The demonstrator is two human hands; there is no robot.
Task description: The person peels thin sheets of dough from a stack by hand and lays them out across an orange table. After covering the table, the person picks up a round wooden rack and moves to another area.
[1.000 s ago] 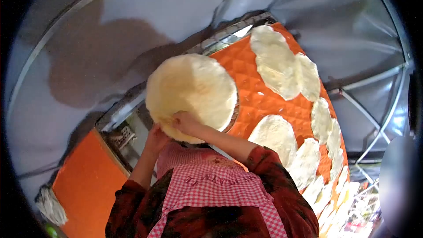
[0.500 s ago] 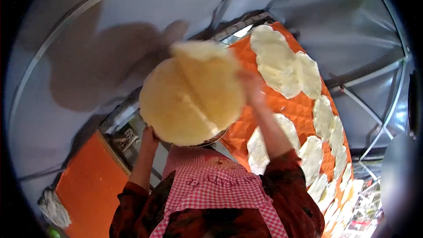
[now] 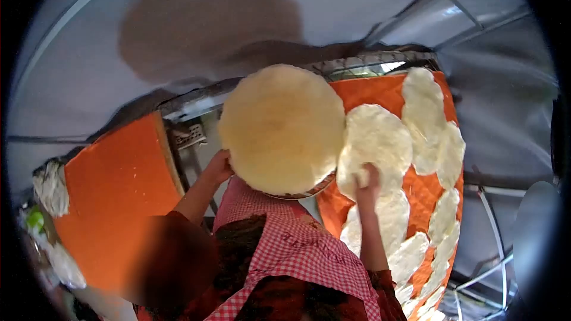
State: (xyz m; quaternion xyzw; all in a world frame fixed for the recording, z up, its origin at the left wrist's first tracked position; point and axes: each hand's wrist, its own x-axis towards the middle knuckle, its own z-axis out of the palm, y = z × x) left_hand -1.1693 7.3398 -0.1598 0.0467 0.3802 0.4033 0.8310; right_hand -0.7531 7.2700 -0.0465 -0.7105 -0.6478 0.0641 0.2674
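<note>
While left hand [image 3: 218,166] grips tray [image 3: 319,189] beneath round dough [image 3: 282,131], flat sheet [image 3: 377,142] lies under right hand [image 3: 369,184], grip unclear.

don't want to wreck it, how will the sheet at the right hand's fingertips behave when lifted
The sheet probably flops, as it looks thin and lies flat on the cloth. It may stretch or tear, being doughy and uneven in outline.

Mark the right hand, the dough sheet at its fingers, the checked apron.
Right hand [image 3: 370,181]: head view, middle of hand.
Dough sheet [image 3: 377,138]: head view, upper middle.
Checked apron [image 3: 306,249]: head view, checked front.
</note>
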